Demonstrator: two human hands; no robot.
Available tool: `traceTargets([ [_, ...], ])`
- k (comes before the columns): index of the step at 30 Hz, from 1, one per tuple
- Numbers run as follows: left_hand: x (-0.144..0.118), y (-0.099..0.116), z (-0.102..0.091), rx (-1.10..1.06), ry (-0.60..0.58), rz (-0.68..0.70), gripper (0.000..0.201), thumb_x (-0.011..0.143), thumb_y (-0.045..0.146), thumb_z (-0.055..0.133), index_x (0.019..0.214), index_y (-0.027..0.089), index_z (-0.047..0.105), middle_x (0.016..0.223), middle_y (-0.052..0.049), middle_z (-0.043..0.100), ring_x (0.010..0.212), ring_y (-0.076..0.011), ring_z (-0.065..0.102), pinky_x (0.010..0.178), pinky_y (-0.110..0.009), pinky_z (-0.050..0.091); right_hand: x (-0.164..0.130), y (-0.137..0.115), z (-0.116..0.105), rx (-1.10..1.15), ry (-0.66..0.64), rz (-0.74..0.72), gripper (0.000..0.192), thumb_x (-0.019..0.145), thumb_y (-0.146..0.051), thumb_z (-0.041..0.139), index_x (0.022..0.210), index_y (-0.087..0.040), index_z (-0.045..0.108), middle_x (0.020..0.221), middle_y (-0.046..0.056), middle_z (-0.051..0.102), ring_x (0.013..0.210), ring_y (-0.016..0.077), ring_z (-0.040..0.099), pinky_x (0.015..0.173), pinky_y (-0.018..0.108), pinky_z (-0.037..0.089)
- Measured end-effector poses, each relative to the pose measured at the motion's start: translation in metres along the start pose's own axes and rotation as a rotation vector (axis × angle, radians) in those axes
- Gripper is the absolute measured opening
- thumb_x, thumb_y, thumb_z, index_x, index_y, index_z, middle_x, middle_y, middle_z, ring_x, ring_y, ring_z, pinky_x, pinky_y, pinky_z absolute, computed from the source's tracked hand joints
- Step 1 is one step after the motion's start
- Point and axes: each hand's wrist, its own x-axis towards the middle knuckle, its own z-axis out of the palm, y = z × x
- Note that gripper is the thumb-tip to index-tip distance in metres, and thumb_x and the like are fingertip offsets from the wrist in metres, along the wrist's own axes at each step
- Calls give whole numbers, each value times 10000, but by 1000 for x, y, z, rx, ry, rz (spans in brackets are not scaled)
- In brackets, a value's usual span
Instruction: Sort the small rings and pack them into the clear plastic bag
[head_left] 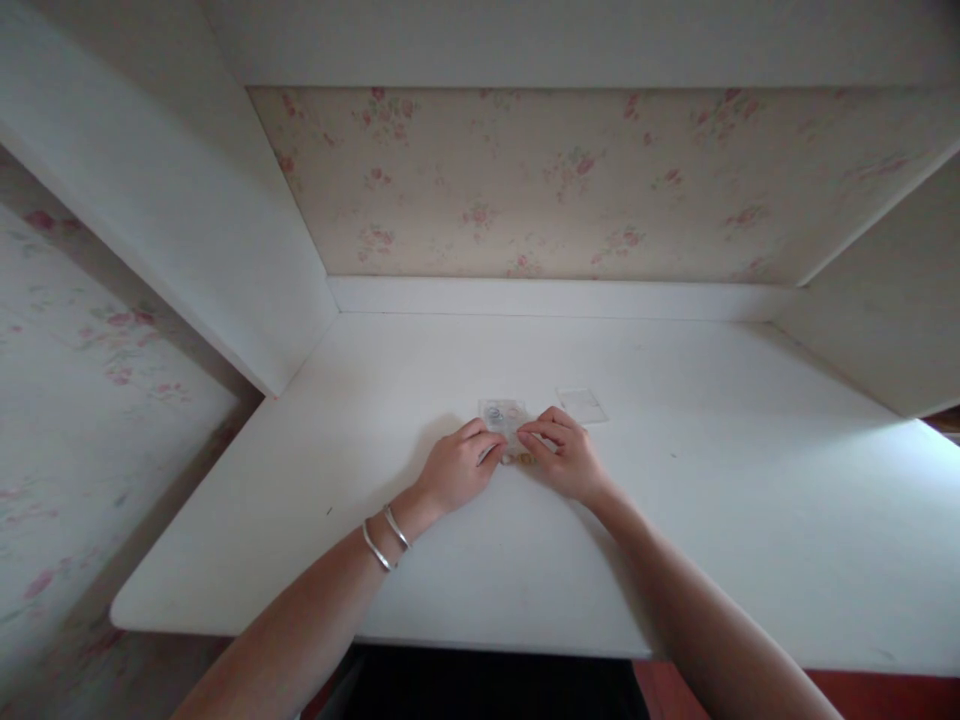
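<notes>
A small clear plastic box (501, 408) lies on the white desktop between my hands, with a dark ring-like piece (493, 413) inside it. My left hand (461, 465) is closed at the box's left front side, thumb and fingers gripping its edge. Over the right part of the box, my right hand (562, 455) has thumb and fingertips pinched together; whatever lies between them is too small to name. Several small gold-coloured pieces (525, 459) show at the front, between the two hands. Fingers partly cover the box.
A flat clear plastic lid-like square (582, 405) lies behind my right hand. The white desktop (750, 520) has a raised back strip, side panels and an overhead panel. A tiny dark speck (328, 511) lies left of my left forearm. Two silver bangles (377, 545) circle my left wrist.
</notes>
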Motion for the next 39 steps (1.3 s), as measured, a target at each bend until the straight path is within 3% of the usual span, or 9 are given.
traceTargets([
  [5,-2,2,-2,84,-60,66,219,915,307,460,972,235,658,927,-17,610,759,-118,596,692,-231,468,9,7,2,-55,144,45,186,851,-336,568,856,-218,712,767,28,563,710,144,546,590,270,442],
  [9,-2,4,-5,143,-35,78,220,918,319,450,981,231,642,952,-18,610,780,-127,603,657,-233,468,15,10,3,-99,195,32,207,871,-324,543,879,-207,713,779,29,553,722,140,541,631,277,443],
  [16,-2,4,-5,182,-61,99,230,921,325,439,928,224,646,910,-11,605,736,-113,597,624,-225,460,21,18,9,-177,130,39,212,859,-329,553,889,-214,728,799,38,567,739,150,548,691,293,442],
  [24,-4,1,-3,225,-148,166,294,937,337,394,957,256,676,865,-13,598,708,-112,587,594,-229,448,15,20,-5,-161,194,142,238,846,-363,552,843,-204,728,794,35,586,726,149,548,641,281,423],
  [39,-3,-2,-1,245,-165,163,318,944,351,381,983,264,684,856,-24,592,678,-113,577,596,-235,452,10,16,-3,-132,132,173,251,857,-359,529,865,-201,724,795,39,586,687,143,531,608,280,415],
])
